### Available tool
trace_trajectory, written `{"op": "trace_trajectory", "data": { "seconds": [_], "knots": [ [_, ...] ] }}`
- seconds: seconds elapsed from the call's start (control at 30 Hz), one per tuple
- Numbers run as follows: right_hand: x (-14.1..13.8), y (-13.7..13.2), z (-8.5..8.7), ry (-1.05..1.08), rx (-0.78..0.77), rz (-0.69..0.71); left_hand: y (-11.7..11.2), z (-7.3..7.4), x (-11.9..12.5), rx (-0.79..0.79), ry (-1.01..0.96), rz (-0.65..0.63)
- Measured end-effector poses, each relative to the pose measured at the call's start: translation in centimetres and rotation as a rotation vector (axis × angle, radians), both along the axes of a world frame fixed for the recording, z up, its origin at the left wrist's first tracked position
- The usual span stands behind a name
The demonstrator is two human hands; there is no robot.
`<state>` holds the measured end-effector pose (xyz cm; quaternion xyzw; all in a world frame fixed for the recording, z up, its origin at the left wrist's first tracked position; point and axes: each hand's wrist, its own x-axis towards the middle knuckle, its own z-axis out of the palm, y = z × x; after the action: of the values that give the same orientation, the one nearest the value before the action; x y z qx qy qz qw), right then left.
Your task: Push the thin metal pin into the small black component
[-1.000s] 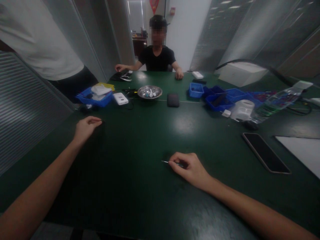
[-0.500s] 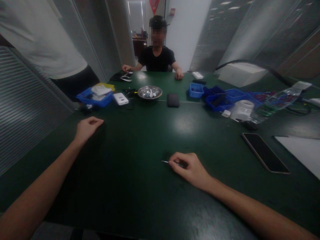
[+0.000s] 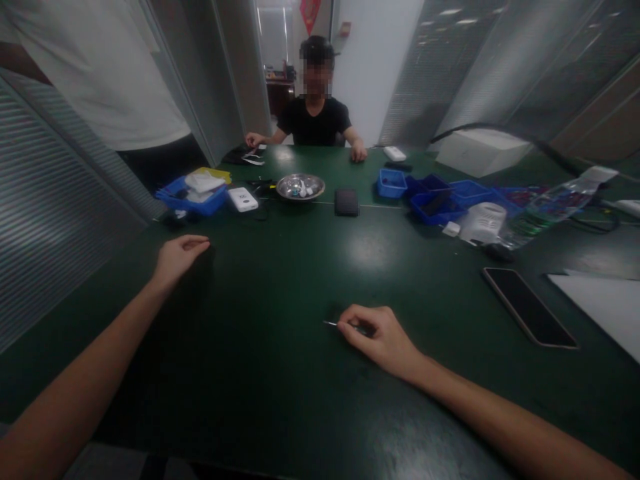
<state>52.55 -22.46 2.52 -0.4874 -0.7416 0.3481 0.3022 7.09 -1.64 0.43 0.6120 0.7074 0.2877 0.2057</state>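
My right hand (image 3: 381, 339) rests on the green table (image 3: 260, 320), its thumb and fingers closed around a thin metal-tipped tool. The tool's slim silvery tip (image 3: 330, 323) points left, past the fingertips; the rest is mostly hidden in the hand. Farther off on the left, my left hand (image 3: 179, 257) lies at the table with thumb and fingers pinched together. Whether anything sits between those fingertips cannot be made out. Beyond it stand a blue tray (image 3: 213, 203) with white items and a white boxy device (image 3: 243, 199).
A metal bowl (image 3: 285, 194) holding small items and a dark square object (image 3: 347, 202) lie mid-table. On the right are blue bins (image 3: 391, 183), a plastic bottle (image 3: 555, 207), a phone (image 3: 530, 308) and paper (image 3: 600, 300). One person sits opposite; another stands at left.
My left hand has shifted very slightly to the right. The standing person has moved a little rightward. My right hand keeps its grip and place.
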Motion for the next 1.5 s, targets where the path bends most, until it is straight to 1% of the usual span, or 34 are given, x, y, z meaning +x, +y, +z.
{"op": "trace_trajectory", "data": {
  "seconds": [0.1,0.17,0.27,0.33,0.43,0.57,0.63,0.7,0.77,0.9,1.03,1.17,1.33,1.5],
  "knots": [
    [0.0,0.0,0.0,0.002,-0.006,0.002,0.2,0.1,0.0,-0.015,-0.062,0.021],
    [-0.1,0.0,0.1,0.006,-0.014,0.007,0.2,0.5,0.5,-0.018,-0.074,-0.021],
    [-0.2,0.1,0.1,0.007,-0.024,0.006,-0.4,1.2,2.2,-0.043,-0.096,-0.163],
    [-0.2,0.2,0.1,0.007,-0.024,-0.001,-1.4,1.6,4.4,-0.096,-0.119,-0.309],
    [-0.4,0.3,0.1,0.004,-0.013,-0.018,-4.4,1.9,9.2,-0.192,-0.161,-0.577],
    [-0.6,0.4,0.2,-0.016,0.007,-0.024,-10.3,1.6,16.3,-0.106,-0.208,-0.859],
    [-0.7,0.4,0.2,-0.023,0.022,-0.020,-12.7,1.2,18.9,-0.085,-0.243,-0.944],
    [-0.8,0.4,0.2,-0.020,0.032,-0.013,-14.3,0.8,20.4,-0.074,-0.270,-0.972],
    [-0.9,0.4,0.2,-0.014,0.031,-0.006,-14.9,0.4,21.0,-0.063,-0.281,-0.975],
    [-0.5,0.6,0.6,-0.037,0.008,0.004,-14.9,0.3,20.6,-0.059,-0.290,-1.000],
    [0.1,0.8,1.2,-0.062,-0.059,0.034,-15.0,0.5,20.3,-0.019,-0.266,-1.000],
    [0.2,0.9,1.6,-0.084,-0.068,0.073,-15.3,0.7,20.4,0.007,-0.261,-0.985],
    [-0.1,0.9,1.7,-0.080,-0.074,0.088,-15.5,1.2,20.4,-0.013,-0.253,-1.004],
    [0.3,0.9,1.6,-0.093,-0.103,0.077,-15.7,1.8,20.3,-0.012,-0.225,-1.020]
  ]
}}
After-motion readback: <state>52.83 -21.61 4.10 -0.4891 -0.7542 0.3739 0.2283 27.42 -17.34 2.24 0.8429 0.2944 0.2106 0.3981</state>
